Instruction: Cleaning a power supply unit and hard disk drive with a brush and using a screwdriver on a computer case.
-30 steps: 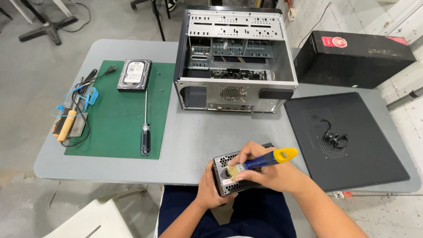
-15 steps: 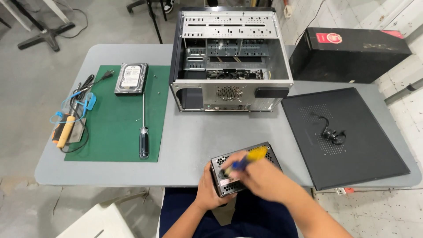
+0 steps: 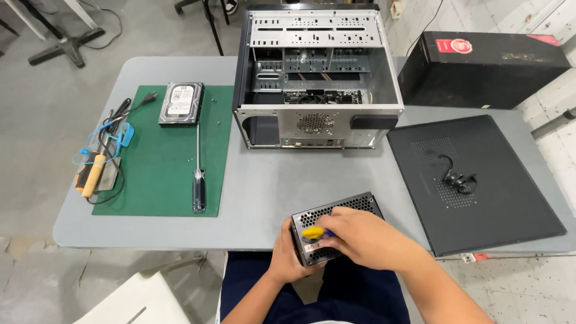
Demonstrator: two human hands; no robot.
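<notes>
At the near edge of the counter (image 3: 258,198), a perforated metal power supply unit (image 3: 333,231) sits half over the edge, above the person's lap. The left hand (image 3: 287,259) is clenched around its near left corner, steadying it. The right hand (image 3: 359,237) lies over its near face, closed on a yellow-and-blue-handled screwdriver (image 3: 314,233) whose tip is hidden against the casing.

The unit is already out of the desktop computer case (image 3: 318,78), which stands open at the far middle of the counter, its drive cage and lower bay bare and the motherboard showing inside. Judging from that, removal is done and the work now is on the unit itself; whether any of its screws are out cannot be told.

On the green mat (image 3: 162,150) toward the left edge lie a long black-handled screwdriver (image 3: 198,174), a hard disk drive (image 3: 181,103) at the mat's far side, and a few tiny screws. A small tool with an orange handle (image 3: 90,175) and a blue cable lie at the left edge. The case's black side panel (image 3: 474,180) lies flat at the right, a small black cable on it, and a black box (image 3: 480,69) sits at the far right corner.
</notes>
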